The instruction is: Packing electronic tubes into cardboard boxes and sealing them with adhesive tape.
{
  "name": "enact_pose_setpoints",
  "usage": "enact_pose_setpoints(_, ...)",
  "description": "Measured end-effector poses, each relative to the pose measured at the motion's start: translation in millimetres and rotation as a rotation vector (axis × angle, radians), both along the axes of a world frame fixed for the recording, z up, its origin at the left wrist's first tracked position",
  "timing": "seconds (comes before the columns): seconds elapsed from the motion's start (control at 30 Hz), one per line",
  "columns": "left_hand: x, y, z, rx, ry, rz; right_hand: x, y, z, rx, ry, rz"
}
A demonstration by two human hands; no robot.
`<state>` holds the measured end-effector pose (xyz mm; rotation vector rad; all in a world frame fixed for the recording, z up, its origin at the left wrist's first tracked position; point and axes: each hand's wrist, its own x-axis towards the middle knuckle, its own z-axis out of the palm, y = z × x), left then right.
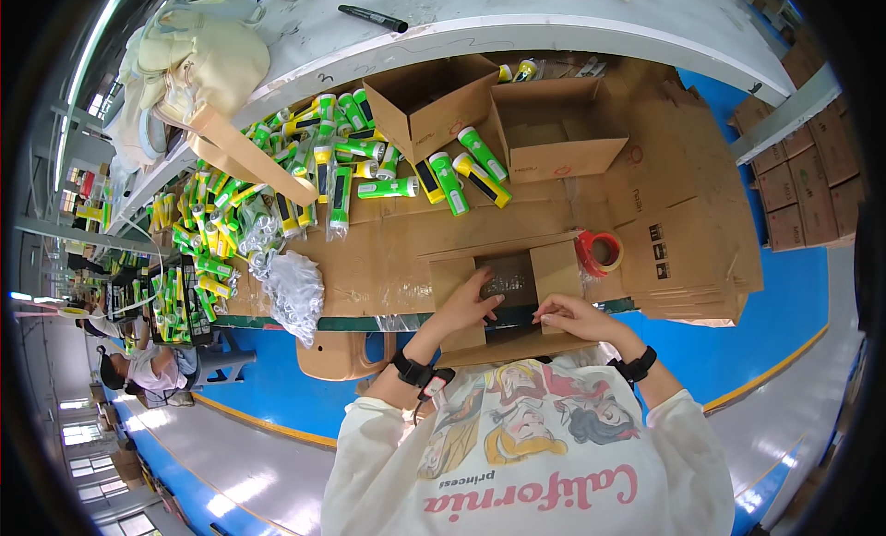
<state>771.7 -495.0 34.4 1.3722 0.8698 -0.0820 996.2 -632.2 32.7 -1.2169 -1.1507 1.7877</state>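
A small open cardboard box (557, 270) sits at the near edge of the table, its flaps spread out. My left hand (472, 300) rests on its left flap with fingers reaching into the opening. My right hand (574, 314) pinches the near edge of the box at the right. Something clear and plastic-wrapped (507, 276) lies inside the box. Each wrist carries a black band.
A heap of green and yellow flashlights (323, 167) covers the left of the table. Two open cardboard boxes (434, 102) (554, 130) stand behind. A red tape roll (600, 252) lies right of my box, flattened cartons (683, 194) beyond it, crumpled plastic bags (295, 291) left. A person (138, 370) sits far left.
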Motion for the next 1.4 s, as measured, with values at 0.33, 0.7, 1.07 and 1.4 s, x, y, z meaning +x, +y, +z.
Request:
enact_pose_setpoints(0.33, -56, 20, 63, 0.599, -0.169, -0.285, 17, -25, 43, 0.002, -0.197, 0.068)
enact_pose_setpoints(0.7, -51, 12, 61, 0.17, -0.002, 0.077, 25, -4, 77, -0.19, -0.888, -0.496)
enact_pose_setpoints(1.07, -13, 34, 4, 0.469, -0.366, 0.528, 47, -9, -48, -0.046, -0.488, -0.575)
enact_pose_setpoints(1.4, -22, 4, -31, 0.643, -0.289, 0.386, 37, -2, -36, 0.222, -0.467, -0.354)
